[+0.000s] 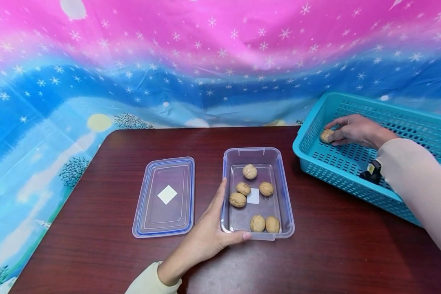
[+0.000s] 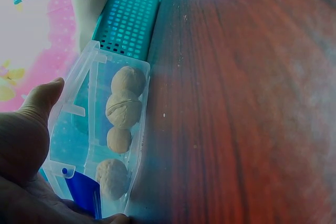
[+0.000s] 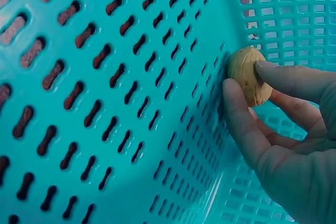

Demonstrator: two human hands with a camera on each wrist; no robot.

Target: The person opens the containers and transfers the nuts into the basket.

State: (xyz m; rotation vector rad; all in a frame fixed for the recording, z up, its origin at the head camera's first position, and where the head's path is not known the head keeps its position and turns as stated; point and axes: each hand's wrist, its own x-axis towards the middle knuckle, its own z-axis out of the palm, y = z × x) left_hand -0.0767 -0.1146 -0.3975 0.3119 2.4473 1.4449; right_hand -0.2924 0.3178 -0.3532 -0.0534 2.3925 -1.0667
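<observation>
A clear plastic food container (image 1: pixel 288 212) holds several walnuts (image 1: pixel 237 200) on its floor. My left hand (image 1: pixel 209 234) grips its near left corner, fingers along the left side and thumb across the near wall; the left wrist view shows that thumb (image 2: pixel 44 95) beside the container wall. Over in the turquoise basket (image 1: pixel 305 149), my right hand (image 1: pixel 356 130) pinches a single walnut (image 3: pixel 247 77) between thumb and fingers. That walnut is low in the basket, right at the corner where floor and wall meet.
The container's lid (image 1: pixel 169 220), with a blue seal and a pale square label, lies flat on the dark wooden table (image 1: pixel 106 228) to the left. A patterned cloth (image 1: pixel 206 49) hangs behind the table. The basket's raised, perforated walls surround the right hand.
</observation>
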